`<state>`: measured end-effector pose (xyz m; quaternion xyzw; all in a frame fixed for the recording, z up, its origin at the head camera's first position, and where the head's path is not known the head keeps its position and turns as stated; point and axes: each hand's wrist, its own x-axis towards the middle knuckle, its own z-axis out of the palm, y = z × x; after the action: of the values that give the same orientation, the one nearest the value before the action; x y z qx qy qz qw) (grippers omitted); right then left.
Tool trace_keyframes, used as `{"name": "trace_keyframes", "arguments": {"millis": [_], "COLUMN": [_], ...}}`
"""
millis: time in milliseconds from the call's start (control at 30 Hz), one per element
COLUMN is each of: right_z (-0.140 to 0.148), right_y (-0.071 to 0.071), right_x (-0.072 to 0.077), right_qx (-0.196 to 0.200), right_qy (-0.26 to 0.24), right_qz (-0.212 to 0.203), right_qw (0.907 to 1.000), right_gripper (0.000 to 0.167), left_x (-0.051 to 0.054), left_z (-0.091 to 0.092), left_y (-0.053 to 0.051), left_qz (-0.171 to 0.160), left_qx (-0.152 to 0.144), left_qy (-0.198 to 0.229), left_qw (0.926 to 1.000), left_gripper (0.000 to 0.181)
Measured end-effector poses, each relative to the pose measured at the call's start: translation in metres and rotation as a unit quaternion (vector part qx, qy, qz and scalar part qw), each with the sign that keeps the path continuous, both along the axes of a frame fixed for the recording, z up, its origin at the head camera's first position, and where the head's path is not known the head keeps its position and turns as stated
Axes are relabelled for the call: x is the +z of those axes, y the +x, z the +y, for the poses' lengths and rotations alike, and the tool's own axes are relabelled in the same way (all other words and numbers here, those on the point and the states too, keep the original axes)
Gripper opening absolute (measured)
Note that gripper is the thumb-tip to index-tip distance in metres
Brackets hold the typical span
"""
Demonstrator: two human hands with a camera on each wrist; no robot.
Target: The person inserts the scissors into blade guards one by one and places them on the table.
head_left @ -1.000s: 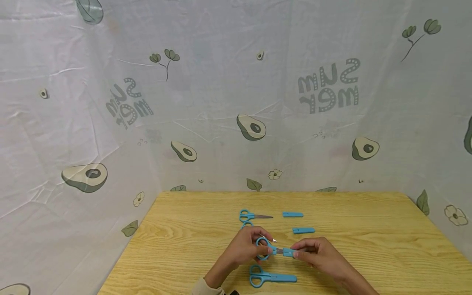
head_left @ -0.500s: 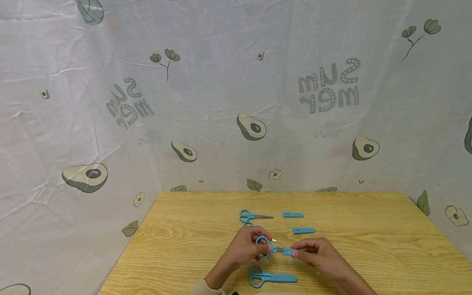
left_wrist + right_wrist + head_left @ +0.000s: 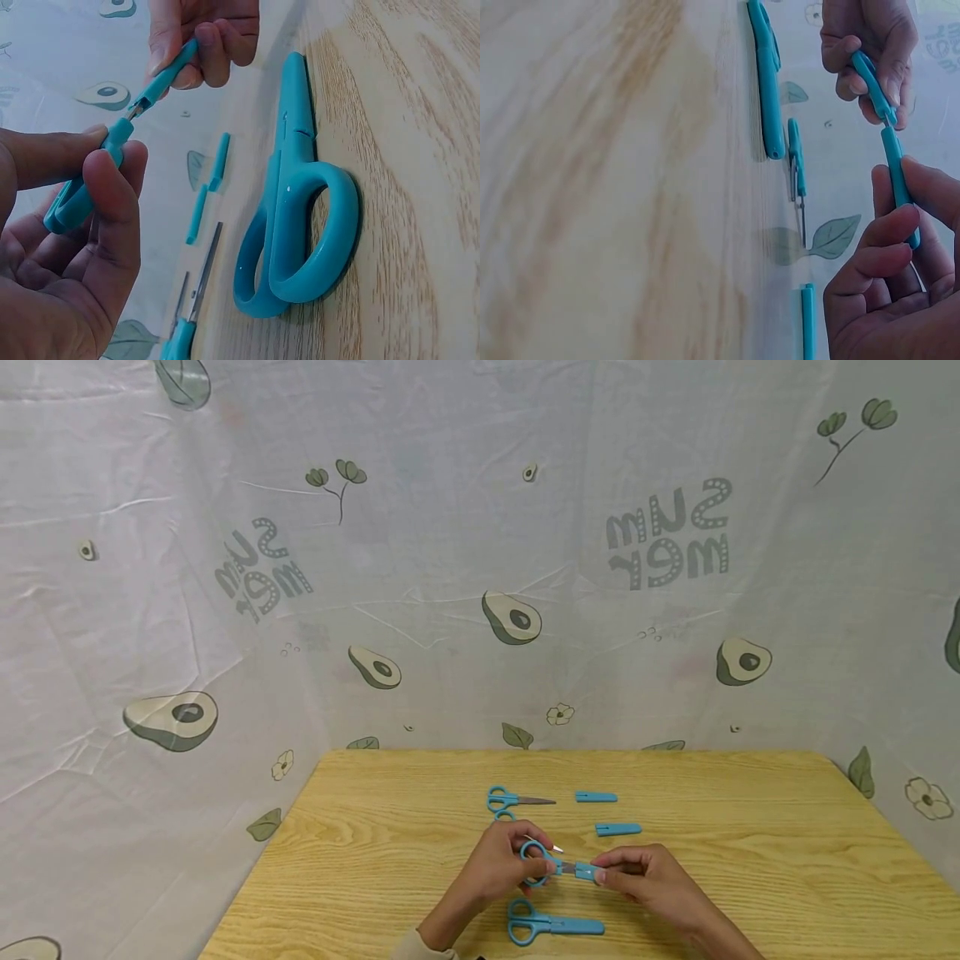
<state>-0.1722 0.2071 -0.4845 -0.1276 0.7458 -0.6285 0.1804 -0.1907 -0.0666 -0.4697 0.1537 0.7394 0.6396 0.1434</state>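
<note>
My left hand pinches a pair of blue-handled scissors by the handles, above the table. My right hand pinches a blue blade cover between thumb and fingers. The cover sits over the front of the blades; a short strip of bare metal shows between it and the handles. In the left wrist view the held scissors and cover line up end to end. The right wrist view shows the cover meeting the scissors at the blade. The blade tips are hidden inside.
Covered scissors lie on the wooden table in front of my hands. Behind them lie uncovered scissors, another pair partly hidden by my left hand, and two loose covers. A patterned curtain stands behind the table.
</note>
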Motion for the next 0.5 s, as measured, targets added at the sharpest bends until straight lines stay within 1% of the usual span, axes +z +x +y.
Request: {"name": "trace_keyframes", "arguments": {"millis": [367,500], "right_z": [-0.0003,-0.0006], "right_y": [0.0011,0.0013], "right_x": [-0.0001,-0.0004], "right_qx": [0.0,0.001], "right_qy": [0.004,0.001], "right_qz": [-0.009,-0.005], "right_qw": [1.0,1.0], "right_gripper": [0.036,0.037], "left_x": [-0.0018,-0.0033], "left_z": [0.0003,0.0013], "left_y": [-0.0001,0.0007], "left_qz": [-0.004,-0.016], "left_qx": [-0.001,0.003], "left_qy": [0.002,0.012], "left_qw": [1.0,0.9998], "left_gripper": [0.02,0.02]}}
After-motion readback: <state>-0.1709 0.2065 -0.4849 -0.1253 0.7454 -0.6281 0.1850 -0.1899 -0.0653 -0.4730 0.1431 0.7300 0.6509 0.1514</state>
